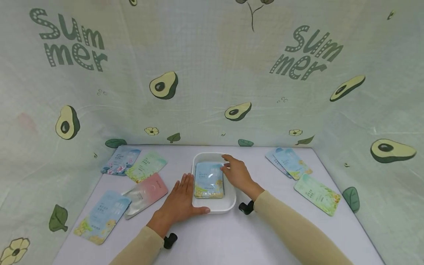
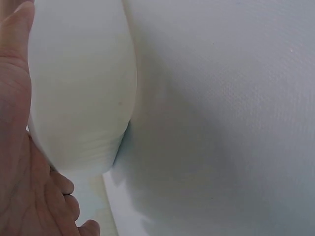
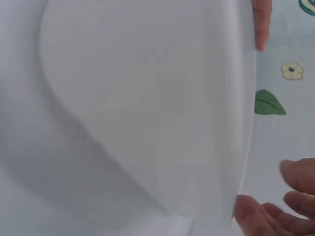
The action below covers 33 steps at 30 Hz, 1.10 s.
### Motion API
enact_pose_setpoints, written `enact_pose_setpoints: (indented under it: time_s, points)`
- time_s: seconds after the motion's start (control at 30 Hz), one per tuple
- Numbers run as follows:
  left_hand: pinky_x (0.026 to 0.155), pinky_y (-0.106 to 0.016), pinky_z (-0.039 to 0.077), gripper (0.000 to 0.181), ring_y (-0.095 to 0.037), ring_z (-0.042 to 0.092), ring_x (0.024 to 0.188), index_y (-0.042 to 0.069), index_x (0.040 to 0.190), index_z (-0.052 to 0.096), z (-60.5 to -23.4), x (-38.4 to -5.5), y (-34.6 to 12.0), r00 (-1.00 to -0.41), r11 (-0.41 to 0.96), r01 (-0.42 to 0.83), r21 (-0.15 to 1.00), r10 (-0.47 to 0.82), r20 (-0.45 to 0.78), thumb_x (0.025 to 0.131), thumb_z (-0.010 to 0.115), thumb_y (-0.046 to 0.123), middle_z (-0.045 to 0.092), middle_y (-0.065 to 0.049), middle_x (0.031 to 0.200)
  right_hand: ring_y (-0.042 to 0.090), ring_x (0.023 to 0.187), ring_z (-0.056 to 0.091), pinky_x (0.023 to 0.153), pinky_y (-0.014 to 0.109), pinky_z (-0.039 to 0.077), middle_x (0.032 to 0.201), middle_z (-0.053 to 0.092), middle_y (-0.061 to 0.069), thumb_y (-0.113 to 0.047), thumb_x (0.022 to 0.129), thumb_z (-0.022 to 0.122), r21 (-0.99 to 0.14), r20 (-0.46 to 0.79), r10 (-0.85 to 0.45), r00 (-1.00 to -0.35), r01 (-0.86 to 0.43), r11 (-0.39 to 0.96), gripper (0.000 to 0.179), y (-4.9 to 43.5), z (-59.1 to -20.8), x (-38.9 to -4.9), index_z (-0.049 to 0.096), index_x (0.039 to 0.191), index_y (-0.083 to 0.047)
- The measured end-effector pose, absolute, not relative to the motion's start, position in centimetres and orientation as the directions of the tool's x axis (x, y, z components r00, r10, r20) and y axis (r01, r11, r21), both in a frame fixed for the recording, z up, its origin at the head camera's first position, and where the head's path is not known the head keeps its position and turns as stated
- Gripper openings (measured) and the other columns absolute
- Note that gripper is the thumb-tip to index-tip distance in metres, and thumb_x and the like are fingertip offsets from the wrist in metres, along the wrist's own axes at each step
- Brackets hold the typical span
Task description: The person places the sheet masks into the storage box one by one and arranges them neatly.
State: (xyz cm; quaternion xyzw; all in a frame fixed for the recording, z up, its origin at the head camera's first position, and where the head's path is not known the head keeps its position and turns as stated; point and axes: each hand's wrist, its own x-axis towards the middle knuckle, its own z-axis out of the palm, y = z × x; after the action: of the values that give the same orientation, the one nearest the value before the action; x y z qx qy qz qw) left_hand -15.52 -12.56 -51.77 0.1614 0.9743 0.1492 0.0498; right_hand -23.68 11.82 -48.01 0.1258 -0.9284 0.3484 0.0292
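A white plastic tray with rounded corners holds a small stack of flat blue sachets, with yellow flowers printed on the top one. My left hand lies along the tray's left side, fingers straight and thumb stretched along the near rim. The left wrist view shows this palm and thumb against the tray's outer wall. My right hand reaches over the right rim, its fingertips at the stack's upper right edge, thumb and forefinger apart. In the right wrist view its fingers overlap the rim; the sachets are hidden there.
On the left lie a floral blue sachet, a green one, a pink-and-silver one and a larger blue one. To the right are overlapping blue sachets and a green one. A printed cloth surrounds the white table.
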Motion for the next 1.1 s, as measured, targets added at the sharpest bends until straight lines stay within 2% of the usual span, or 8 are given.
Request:
enact_pose_setpoints:
  time_s: [0.07, 0.17, 0.33, 0.43, 0.6, 0.83, 1.1]
  points:
    - [0.132, -0.056, 0.018, 0.139, -0.038, 0.008, 0.165, -0.004, 0.167, 0.011, -51.8, -15.5, -12.6, -0.945, 0.904, 0.290, 0.315, 0.323, -0.055, 0.078, 0.062, 0.091, 0.013, -0.021, 0.176, 0.033, 0.117, 0.073, 0.092, 0.046, 0.063, 0.138, 0.069, 0.020, -0.019, 0.104, 0.068, -0.626, 0.203, -0.201, -0.958, -0.285, 0.726, 0.048, 12.6, -48.2, -23.6, 0.058, 0.149, -0.006]
    - [0.132, -0.055, 0.018, 0.139, -0.037, 0.008, 0.165, -0.003, 0.167, 0.010, -51.9, -15.4, -12.6, -0.947, 0.900, 0.281, 0.332, 0.317, -0.058, 0.078, 0.063, 0.090, 0.013, -0.020, 0.176, 0.036, 0.121, 0.071, 0.097, 0.049, 0.061, 0.141, 0.067, 0.020, -0.022, 0.105, 0.067, -0.588, 0.258, -0.181, -0.949, -0.303, 0.750, 0.046, 14.6, -48.6, -23.4, 0.060, 0.147, -0.004]
    - [0.132, -0.055, 0.017, 0.139, -0.037, 0.007, 0.165, -0.003, 0.167, 0.009, -52.0, -15.4, -12.5, -0.946, 0.898, 0.281, 0.339, 0.318, -0.058, 0.079, 0.064, 0.090, 0.011, -0.020, 0.176, 0.043, 0.142, 0.053, 0.116, 0.059, 0.045, 0.154, 0.055, 0.022, -0.031, 0.108, 0.062, -0.499, 0.202, -0.136, -0.970, -0.221, 0.838, 0.055, 19.4, -49.7, -23.7, 0.052, 0.153, -0.002]
    - [0.132, -0.054, 0.017, 0.139, -0.036, 0.007, 0.165, -0.003, 0.167, 0.010, -52.1, -15.5, -12.5, -0.947, 0.899, 0.280, 0.336, 0.317, -0.058, 0.079, 0.064, 0.089, 0.011, -0.019, 0.177, 0.047, 0.147, 0.044, 0.122, 0.062, 0.037, 0.158, 0.049, 0.027, -0.032, 0.109, 0.059, -0.442, 0.159, -0.111, -0.981, -0.171, 0.880, 0.060, 22.8, -50.6, -23.9, 0.044, 0.156, 0.002]
    - [0.133, -0.054, 0.017, 0.139, -0.036, 0.006, 0.165, -0.002, 0.168, 0.009, -52.0, -15.5, -12.5, -0.948, 0.903, 0.275, 0.330, 0.312, -0.067, 0.079, 0.063, 0.090, 0.011, -0.019, 0.177, 0.055, 0.149, 0.034, 0.123, 0.066, 0.029, 0.160, 0.039, 0.035, -0.032, 0.109, 0.058, -0.365, 0.127, -0.109, -0.986, -0.148, 0.919, 0.068, 28.1, -51.8, -23.9, 0.035, 0.157, 0.011]
    - [0.132, -0.054, 0.017, 0.138, -0.036, 0.008, 0.165, -0.003, 0.168, 0.010, -52.1, -15.5, -12.4, -0.948, 0.900, 0.272, 0.341, 0.311, -0.064, 0.079, 0.066, 0.087, 0.012, -0.019, 0.177, 0.063, 0.146, 0.027, 0.120, 0.073, 0.026, 0.157, 0.031, 0.045, -0.038, 0.103, 0.067, -0.228, 0.111, -0.092, -0.990, -0.116, 0.967, 0.086, 33.3, -52.6, -23.2, 0.028, 0.154, 0.021]
    - [0.133, -0.054, 0.016, 0.138, -0.036, 0.006, 0.165, -0.003, 0.167, 0.009, -52.1, -15.5, -12.4, -0.946, 0.897, 0.279, 0.342, 0.318, -0.062, 0.080, 0.065, 0.087, 0.011, -0.020, 0.177, 0.068, 0.147, 0.013, 0.111, 0.088, 0.013, 0.160, 0.019, 0.046, -0.057, 0.097, 0.069, -0.210, 0.033, -0.013, -0.999, -0.020, 0.977, 0.108, 36.5, -53.4, -22.7, 0.020, 0.156, 0.019]
